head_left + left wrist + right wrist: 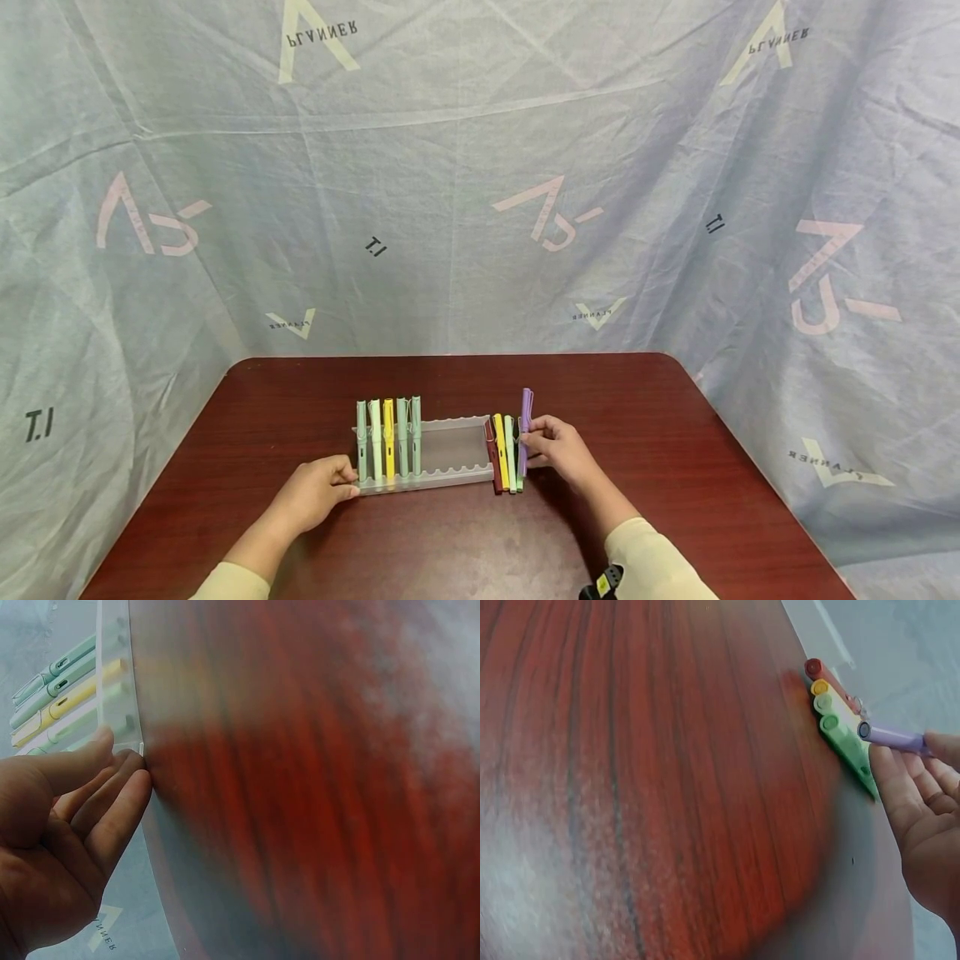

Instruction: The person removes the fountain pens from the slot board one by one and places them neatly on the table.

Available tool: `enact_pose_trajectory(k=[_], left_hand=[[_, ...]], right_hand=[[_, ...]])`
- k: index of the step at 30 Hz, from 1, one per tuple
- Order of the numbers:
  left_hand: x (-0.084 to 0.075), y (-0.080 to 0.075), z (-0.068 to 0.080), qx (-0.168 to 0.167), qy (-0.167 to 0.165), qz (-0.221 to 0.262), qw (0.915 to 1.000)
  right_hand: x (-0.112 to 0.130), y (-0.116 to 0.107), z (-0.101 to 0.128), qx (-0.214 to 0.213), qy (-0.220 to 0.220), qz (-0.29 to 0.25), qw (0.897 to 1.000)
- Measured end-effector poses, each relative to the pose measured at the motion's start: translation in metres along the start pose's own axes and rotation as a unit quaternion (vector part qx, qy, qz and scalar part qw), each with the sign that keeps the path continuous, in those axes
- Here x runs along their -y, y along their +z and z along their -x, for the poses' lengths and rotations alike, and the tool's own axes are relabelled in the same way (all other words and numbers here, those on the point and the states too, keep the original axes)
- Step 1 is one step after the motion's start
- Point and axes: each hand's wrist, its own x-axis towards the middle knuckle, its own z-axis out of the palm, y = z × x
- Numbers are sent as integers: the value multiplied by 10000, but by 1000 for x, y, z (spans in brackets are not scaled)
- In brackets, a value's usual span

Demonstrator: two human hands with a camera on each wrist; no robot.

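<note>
Here the right hand [561, 450] pinches the purple pen [526, 425], left hand [318, 492] touching the rack [450, 479].

Two bare hands on show here, the left hand [318, 492] and the right hand [558, 450], no gloves, no rings that I can make out. Both forearms come out of pale cream long sleeves, the left sleeve [232, 583] loose at the cuff, the right sleeve [652, 562] the same soft cloth. Down by the right cuff there's a small black device [603, 583] strapped on, with a spot of yellow on it. Up close, the left fingers [112, 814] show short, plain nails
</note>
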Motion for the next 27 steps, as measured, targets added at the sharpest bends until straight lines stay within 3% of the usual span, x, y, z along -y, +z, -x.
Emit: enact_pose_trajectory(k=[10,17,27], left_hand=[[-2,0,1,-38,-7,19,10000],[-2,-1,1,-77,9,39,10000],[1,1,0,-76,-13,145,9999]], right_hand=[[0,-5,5,-431,544,514,9963],[2,-3,10,-398,1084,902,9892],[-1,0,6,-442,1189,1327,9830]])
